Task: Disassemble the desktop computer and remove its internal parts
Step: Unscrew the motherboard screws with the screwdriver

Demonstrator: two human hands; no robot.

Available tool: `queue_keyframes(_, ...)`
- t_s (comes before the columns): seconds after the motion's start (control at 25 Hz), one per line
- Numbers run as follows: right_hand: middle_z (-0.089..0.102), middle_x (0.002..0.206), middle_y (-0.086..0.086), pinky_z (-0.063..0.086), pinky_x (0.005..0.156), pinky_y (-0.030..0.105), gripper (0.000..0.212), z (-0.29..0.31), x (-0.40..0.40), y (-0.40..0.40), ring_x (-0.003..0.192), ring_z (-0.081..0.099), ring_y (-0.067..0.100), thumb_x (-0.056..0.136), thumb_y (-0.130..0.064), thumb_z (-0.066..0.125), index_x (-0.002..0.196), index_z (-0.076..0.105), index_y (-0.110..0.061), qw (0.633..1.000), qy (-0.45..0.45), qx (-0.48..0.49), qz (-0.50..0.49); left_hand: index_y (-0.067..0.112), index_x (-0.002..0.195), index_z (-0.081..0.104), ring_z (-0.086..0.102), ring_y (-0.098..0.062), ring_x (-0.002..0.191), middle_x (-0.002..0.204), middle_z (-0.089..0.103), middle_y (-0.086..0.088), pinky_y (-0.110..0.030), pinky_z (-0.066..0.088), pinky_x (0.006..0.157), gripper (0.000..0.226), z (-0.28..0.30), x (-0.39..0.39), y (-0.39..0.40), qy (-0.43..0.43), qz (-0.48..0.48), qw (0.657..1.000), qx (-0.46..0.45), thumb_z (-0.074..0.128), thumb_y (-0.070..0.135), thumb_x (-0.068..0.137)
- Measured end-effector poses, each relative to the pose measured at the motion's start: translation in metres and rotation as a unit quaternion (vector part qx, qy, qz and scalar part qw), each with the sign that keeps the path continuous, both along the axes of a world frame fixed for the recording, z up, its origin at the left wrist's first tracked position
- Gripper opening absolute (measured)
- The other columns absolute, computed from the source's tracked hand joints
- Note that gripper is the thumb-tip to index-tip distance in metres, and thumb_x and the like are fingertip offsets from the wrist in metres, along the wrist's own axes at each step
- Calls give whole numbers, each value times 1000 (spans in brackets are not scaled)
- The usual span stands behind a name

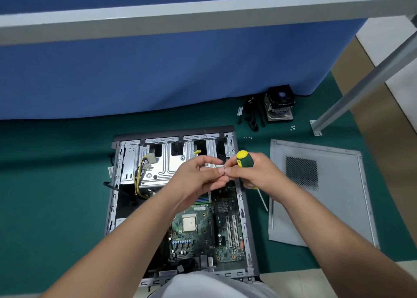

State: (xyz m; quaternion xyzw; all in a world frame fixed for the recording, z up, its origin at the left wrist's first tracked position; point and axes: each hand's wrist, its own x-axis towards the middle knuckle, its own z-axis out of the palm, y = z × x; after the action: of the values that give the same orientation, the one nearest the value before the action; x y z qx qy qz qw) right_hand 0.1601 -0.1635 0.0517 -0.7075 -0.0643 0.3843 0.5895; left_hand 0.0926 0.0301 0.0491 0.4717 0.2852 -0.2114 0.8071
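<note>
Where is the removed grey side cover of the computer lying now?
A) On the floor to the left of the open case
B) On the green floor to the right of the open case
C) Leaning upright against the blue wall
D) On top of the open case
B: the side cover lies flat on the green floor, to the right of the open case, beyond the right hand holding the screwdriver.

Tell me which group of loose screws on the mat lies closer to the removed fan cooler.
The screws just right of and below the fan cooler. The other screws lie lower and further left, beside the computer case corner.
</note>
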Motion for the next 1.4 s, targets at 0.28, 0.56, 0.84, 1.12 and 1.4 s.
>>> queue_keyframes(0.28, 63, 63, -7, 40, 48, 14, 10, -22, 6, -4, 49, 52, 2, 89, -7, 78, 95, 71, -6, 999, -12, 27, -45, 0, 119, 62, 77, -27, 82, 96, 75, -26, -27, 62, 66, 49, -4, 30, 1, 33, -60, 998, 14, 81, 6, 74)
queue_keyframes(0.56, 62, 67, -1, 39, 46, 25, 8, -52, 63, -31, 52, 51, 13, 80, -11, 71, 85, 67, -15, 974, -14, -104, -201, 29, 112, 68, 64, -1, 100, 113, 71, 10, -22, 53, 86, 16, -32, 53, 25, -180, -104, 836, 508, 68, 23, 97)
queue_keyframes(0.84, 58, 60, 5, 37, 44, 23, 7, -115, 144, -34, 41, 45, 15, 75, -8, 64, 81, 63, -12, 932, 9, -255, -258, 41, 156, 34, 7, -7, 157, 169, 19, 14, -35, 3, 127, 51, -83, 52, 67, -188, -219, 645, 707, 30, 54, 107)
queue_keyframes(1.12, 72, 78, 5, 50, 66, 28, 16, -166, 184, -26, 75, 64, 26, 79, -24, 70, 93, 72, -17, 901, -42, -375, -212, 39, 157, 34, 15, -11, 157, 168, 25, 10, -41, 11, 126, 56, -97, 51, 65, -203, -202, 586, 758, 26, 57, 105)
queue_keyframes(1.4, 68, 87, -1, 42, 71, 25, 18, -190, 192, -21, 83, 60, 24, 86, -30, 71, 102, 75, -24, 886, -50, -422, -188, 35, 154, 40, 20, -14, 156, 166, 31, 7, -42, 13, 126, 56, -99, 51, 63, -215, -183, 582, 762, 32, 55, 102)
